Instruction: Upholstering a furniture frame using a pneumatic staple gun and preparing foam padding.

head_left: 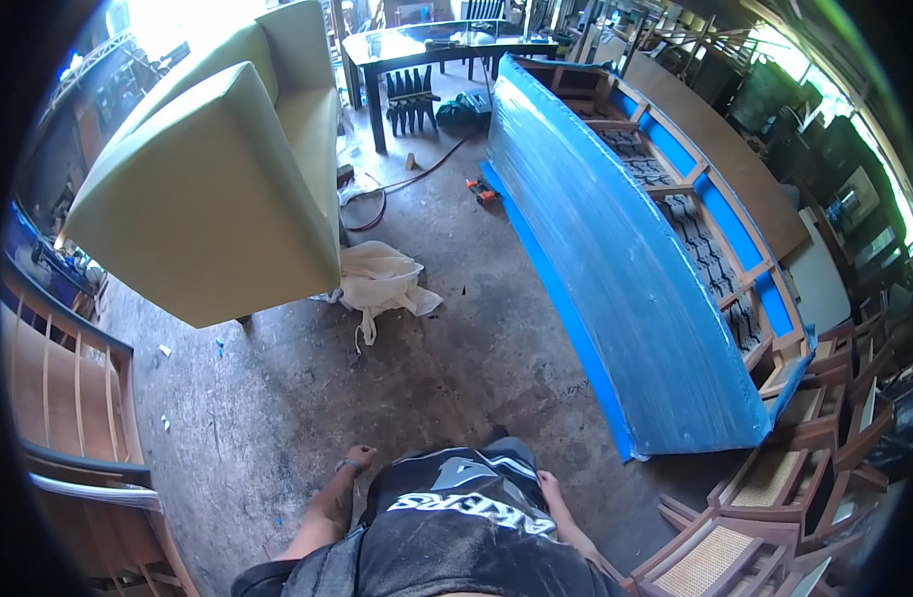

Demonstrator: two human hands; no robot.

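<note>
My left hand (361, 457) hangs low beside my body, above the concrete floor, with a band at its wrist. Its fingers are too small and foreshortened to make out, and no object shows in it. On the other side, my right hand (547, 482) is at the edge of my dark shirt, its fingers mostly hidden. Ahead to the right lies a long sofa frame (615, 269) wrapped in blue plastic film, with wooden slats and zigzag springs exposed. A pale green upholstered sofa (207, 189) stands ahead to the left, apart from both hands.
A white cloth (382, 284) lies crumpled beside the green sofa. An orange-and-black power tool (482, 191) and a hose (416, 179) rest on the floor. Wooden chairs with woven seats (705, 565) crowd the lower right; curved wooden frames (73, 388) stand left. A dark table (446, 50) is behind.
</note>
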